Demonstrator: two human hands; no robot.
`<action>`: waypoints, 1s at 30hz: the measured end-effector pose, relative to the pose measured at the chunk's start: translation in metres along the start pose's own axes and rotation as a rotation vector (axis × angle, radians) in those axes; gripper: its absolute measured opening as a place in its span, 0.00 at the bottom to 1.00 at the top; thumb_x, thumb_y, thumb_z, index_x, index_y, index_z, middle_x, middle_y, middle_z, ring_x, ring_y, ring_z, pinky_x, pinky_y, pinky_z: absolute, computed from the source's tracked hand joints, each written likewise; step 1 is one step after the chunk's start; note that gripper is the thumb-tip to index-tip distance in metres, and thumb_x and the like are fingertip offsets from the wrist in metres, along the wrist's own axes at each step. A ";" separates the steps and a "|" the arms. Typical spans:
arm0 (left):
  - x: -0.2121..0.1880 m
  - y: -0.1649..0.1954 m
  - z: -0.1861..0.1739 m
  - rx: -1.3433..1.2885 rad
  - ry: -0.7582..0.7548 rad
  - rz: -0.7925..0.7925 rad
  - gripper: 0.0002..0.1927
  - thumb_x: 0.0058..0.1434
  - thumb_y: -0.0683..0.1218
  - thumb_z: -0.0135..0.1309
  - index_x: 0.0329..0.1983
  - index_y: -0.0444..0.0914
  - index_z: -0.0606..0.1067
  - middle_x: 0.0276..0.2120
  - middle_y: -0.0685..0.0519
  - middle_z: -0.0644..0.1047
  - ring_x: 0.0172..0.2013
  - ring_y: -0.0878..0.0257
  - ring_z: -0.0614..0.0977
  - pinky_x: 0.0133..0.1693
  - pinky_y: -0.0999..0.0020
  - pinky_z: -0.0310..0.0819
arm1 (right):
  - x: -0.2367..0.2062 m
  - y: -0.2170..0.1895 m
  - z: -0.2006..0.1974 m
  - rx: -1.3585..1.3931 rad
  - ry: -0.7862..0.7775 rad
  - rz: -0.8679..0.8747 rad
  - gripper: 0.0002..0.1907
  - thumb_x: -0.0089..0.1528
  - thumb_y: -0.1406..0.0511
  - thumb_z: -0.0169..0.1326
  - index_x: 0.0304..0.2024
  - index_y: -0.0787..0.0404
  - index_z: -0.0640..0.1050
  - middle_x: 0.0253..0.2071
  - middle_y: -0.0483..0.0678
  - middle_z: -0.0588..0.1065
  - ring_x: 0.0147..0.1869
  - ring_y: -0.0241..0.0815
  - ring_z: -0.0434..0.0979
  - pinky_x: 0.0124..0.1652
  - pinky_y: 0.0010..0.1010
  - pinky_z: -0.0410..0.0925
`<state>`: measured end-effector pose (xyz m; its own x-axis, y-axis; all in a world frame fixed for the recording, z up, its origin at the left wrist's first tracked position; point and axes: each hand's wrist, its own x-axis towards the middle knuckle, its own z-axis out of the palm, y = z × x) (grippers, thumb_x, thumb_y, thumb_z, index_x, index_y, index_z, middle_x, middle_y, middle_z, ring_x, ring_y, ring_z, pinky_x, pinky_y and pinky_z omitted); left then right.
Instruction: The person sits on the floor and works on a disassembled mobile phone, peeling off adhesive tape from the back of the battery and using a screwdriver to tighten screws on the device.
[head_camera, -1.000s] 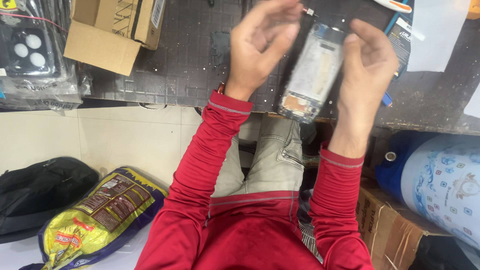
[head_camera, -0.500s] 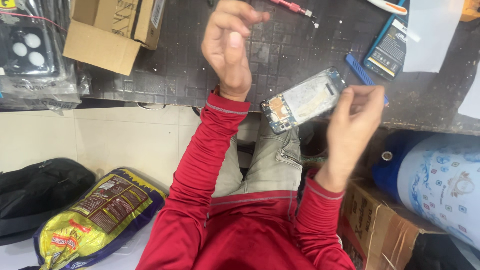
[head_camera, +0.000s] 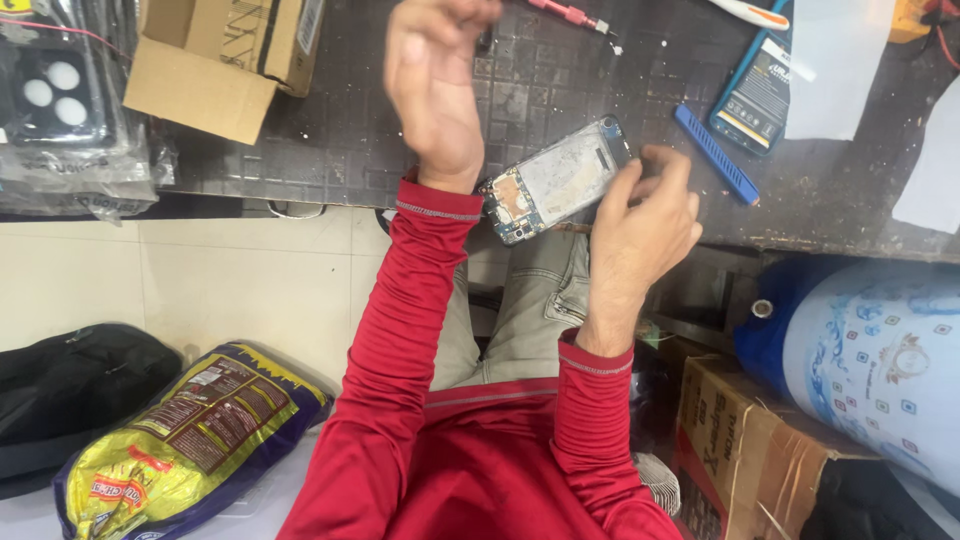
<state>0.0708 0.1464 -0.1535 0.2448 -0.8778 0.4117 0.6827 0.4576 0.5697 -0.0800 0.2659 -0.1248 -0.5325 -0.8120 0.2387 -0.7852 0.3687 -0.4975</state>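
Observation:
My right hand (head_camera: 640, 225) grips an opened phone body (head_camera: 555, 185) by its right end. The phone has no back cover, shows a pale inner plate and circuit parts, and lies tilted over the near edge of the dark gridded work mat (head_camera: 340, 150). My left hand (head_camera: 430, 90) is raised over the mat farther away, off the phone, with its fingers curled together. A small dark piece (head_camera: 487, 40) sits by its fingertips; I cannot tell if they hold it. A red screwdriver (head_camera: 570, 14) lies just beyond.
A blue pry tool (head_camera: 715, 152) and a blue packet (head_camera: 758, 85) lie on the mat at right, with white paper (head_camera: 835, 70). A cardboard box (head_camera: 215, 60) and bagged phone cases (head_camera: 60, 110) are at left. Below: a yellow bag (head_camera: 180, 440), black bag (head_camera: 70, 390), blue patterned container (head_camera: 880, 360), carton (head_camera: 740, 440).
The phone went from upright between both hands down to a tilt at the mat's edge. My left hand let go of it and moved up and away over the mat.

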 end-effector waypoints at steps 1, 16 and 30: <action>0.003 0.003 0.001 0.027 -0.014 -0.048 0.14 0.77 0.49 0.37 0.45 0.34 0.68 0.48 0.42 0.77 0.48 0.52 0.80 0.60 0.53 0.73 | -0.002 0.000 -0.001 0.008 -0.015 0.004 0.11 0.68 0.63 0.56 0.52 0.58 0.77 0.24 0.41 0.73 0.41 0.45 0.73 0.45 0.44 0.60; -0.037 0.104 0.019 1.144 -0.660 -0.121 0.15 0.63 0.47 0.60 0.51 0.38 0.75 0.55 0.47 0.76 0.56 0.49 0.77 0.58 0.57 0.70 | -0.036 0.000 -0.008 0.029 -0.171 -0.373 0.26 0.61 0.58 0.67 0.60 0.52 0.78 0.60 0.50 0.66 0.66 0.56 0.56 0.63 0.52 0.49; -0.071 0.062 0.025 1.418 -0.743 0.048 0.13 0.62 0.45 0.61 0.49 0.37 0.76 0.54 0.49 0.75 0.62 0.50 0.74 0.68 0.49 0.64 | 0.091 0.004 0.003 0.406 -0.079 -0.650 0.11 0.67 0.73 0.57 0.53 0.64 0.78 0.53 0.55 0.73 0.61 0.56 0.70 0.61 0.46 0.64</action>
<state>0.0787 0.2406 -0.1298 -0.4165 -0.7927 0.4451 -0.5802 0.6087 0.5412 -0.1304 0.1916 -0.1076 0.0323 -0.8441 0.5352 -0.7472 -0.3760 -0.5480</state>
